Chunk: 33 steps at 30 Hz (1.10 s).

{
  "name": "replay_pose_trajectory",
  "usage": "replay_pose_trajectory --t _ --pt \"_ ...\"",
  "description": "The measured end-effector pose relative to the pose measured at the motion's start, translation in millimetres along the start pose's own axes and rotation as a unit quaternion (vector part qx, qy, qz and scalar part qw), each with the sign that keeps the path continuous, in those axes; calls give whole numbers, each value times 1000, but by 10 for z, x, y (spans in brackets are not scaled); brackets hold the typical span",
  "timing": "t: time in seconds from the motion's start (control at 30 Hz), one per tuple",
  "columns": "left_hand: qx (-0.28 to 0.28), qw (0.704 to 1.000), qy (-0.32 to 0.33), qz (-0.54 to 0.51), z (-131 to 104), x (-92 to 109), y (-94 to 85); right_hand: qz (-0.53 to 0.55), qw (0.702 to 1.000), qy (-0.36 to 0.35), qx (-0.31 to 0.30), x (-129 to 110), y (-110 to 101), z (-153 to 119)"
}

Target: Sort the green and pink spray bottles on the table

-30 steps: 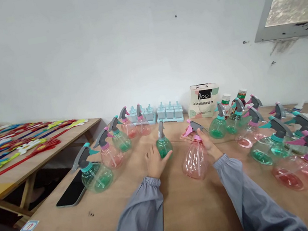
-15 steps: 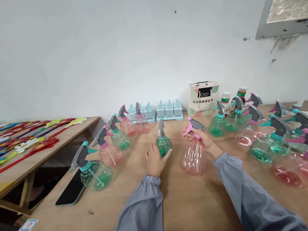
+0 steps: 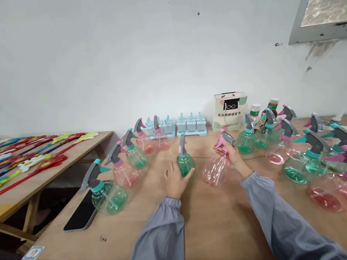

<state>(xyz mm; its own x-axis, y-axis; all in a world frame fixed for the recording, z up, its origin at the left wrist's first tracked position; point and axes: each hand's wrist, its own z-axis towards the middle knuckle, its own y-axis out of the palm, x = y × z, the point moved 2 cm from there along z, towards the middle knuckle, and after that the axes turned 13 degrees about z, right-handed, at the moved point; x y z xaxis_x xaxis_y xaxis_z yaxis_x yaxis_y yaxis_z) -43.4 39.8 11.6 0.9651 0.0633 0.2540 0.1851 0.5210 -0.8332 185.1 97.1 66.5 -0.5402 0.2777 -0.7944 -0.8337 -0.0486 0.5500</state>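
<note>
Against a white wall [image 3: 162, 61] in the head view, a plywood table [image 3: 224, 237] set with pink and green trigger sprayers; farther left, a second wooden table [image 3: 74, 157] strewn with long coloured strips [image 3: 49, 163], material too unclear to name.

Right hand [image 3: 233, 155]: clasped about the neck and trigger head of a pink spray bottle [image 3: 215, 171], well tilted, base swung toward the left. Cannot tell whether touching the wood. No sure sign of liquid inside, only glare on clear sides.

Left hand [image 3: 176, 180]: laid against the base of a green spray bottle [image 3: 185, 161], thumb across the near side. Fingers partly hidden, so cannot tell whether truly grasping or merely resting. Bottle upright, grey head fitted, green liquid inside.

To the left, a slanting row of five spray bottles [image 3: 125, 173], all upright, beside a phone [image 3: 80, 216]. To the right, a denser cluster of sprayers [image 3: 296, 169], too overlapped to count. Behind, pale-blue ice-pop moulds [image 3: 192, 125] and a paper bag [image 3: 230, 114] printed with spectacles.

Progress, as a judgement: seemingly partway. Apparently done: row upright, green bottle down between both groups. Apparently left: pink bottle, slanted and not yet upright; cluster, out of reach of either palm for now.
</note>
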Motion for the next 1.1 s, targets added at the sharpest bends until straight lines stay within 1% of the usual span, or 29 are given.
replay_pose_trajectory --t 0.07,0.13,0.3,0.4,0.47,0.5,0.6,0.77,0.87,1.0,1.1 --pt "-2 1000 -3 -2 2 3 -8 -53 998 -30 2 -84 -122 71" --pt "-4 1000 -8 -2 3 7 -14 -116 990 -76 18 -212 -301 125" --pt "-14 1000 -13 -18 8 15 -34 -207 950 -192 136 -557 -821 109" --pt "-16 999 -12 -30 9 19 -53 -255 915 -258 179 -736 -1006 48" --pt "-20 999 -11 -34 10 20 -56 -273 898 -289 187 -821 -1073 33" --pt "-21 999 -10 -35 10 19 -54 -276 895 -297 186 -848 -1100 39" --pt "-14 999 -11 -29 9 14 -36 -281 894 -300 179 -871 -1184 92" --pt "-3 1000 -7 -26 8 3 -8 -295 890 -298 180 -832 -1307 180" --pt "-5 1000 -11 -28 12 -4 -4 -315 882 -298 183 -816 -1309 207" --pt "-8 1000 -14 -27 15 -2 -8 -346 864 -308 198 -799 -1261 242" --pt "-13 999 -14 -36 12 8 -23 -362 860 -308 186 -790 -1230 275"
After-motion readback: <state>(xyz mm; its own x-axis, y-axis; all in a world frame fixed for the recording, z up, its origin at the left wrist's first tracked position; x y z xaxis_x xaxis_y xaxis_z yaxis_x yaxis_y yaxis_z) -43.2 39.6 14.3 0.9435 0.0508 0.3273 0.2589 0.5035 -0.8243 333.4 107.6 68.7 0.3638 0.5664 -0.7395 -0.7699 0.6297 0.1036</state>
